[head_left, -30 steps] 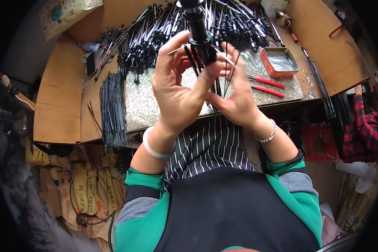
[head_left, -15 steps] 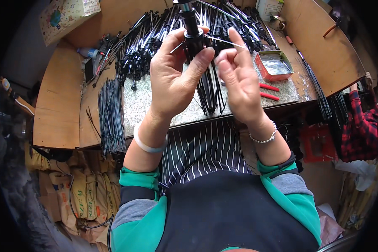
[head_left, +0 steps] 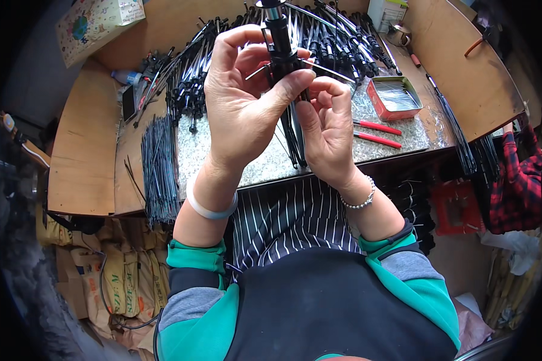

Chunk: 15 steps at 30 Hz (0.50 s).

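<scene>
An umbrella frame (head_left: 279,37) stands nearly upright in front of me, its metal shaft rising through a black hub and its dark ribs hanging down. My left hand (head_left: 242,99) is closed round the hub, thumb pressed across the front. A thin wire (head_left: 331,71) sticks out on both sides of the hub. Just below the hub, my right hand (head_left: 330,131) has its thumb and fingers pinched at the black ribs. The exact spot it grips is partly hidden by its fingers.
Many umbrella frames (head_left: 193,90) are heaped at the back of the speckled table (head_left: 214,157). A bundle of dark ribs (head_left: 156,165) lies at left. Right of my hands are red-handled pliers (head_left: 376,127) and a red tin (head_left: 382,108) of wires. Wooden boards (head_left: 81,144) wall the bench.
My right hand has come in from the right, its fingers closing from a loose, raised pose onto the ribs under the hub. The red-handled pliers show more fully. My left hand keeps its hold.
</scene>
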Available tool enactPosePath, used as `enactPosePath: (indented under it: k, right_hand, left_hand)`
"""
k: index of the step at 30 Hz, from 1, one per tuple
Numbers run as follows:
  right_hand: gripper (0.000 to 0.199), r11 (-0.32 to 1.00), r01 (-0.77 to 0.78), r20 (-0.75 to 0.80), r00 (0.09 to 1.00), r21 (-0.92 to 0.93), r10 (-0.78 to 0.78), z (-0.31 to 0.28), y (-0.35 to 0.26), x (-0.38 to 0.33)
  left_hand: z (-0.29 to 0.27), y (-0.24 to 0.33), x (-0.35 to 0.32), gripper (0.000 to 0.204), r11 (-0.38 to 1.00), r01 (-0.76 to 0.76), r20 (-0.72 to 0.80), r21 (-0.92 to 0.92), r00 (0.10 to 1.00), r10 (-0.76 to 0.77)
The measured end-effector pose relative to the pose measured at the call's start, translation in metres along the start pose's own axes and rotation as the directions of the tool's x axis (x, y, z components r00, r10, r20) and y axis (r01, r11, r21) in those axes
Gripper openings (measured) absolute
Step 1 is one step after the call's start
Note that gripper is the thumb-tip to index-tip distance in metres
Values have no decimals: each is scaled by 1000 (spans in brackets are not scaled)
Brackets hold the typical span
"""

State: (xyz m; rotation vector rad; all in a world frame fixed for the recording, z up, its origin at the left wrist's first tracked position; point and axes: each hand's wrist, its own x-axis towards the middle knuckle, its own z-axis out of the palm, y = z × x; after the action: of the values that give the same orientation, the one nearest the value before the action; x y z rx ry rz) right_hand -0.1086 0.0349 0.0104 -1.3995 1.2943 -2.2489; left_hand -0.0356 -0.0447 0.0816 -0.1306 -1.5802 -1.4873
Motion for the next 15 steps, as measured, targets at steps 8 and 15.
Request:
enactPosePath:
  k: [8,15]
  right_hand:
    - [26,984,-2,-8,1000,181,4,1,0,-3]
    - [22,954,59,-33,998,294,-52,-3,1,-1]
  left_hand:
    - [-7,-7,-6,38,992,-91,53,92,995,86]
    - [-13,-7,-11,35,996,-81,9,21,997,81]
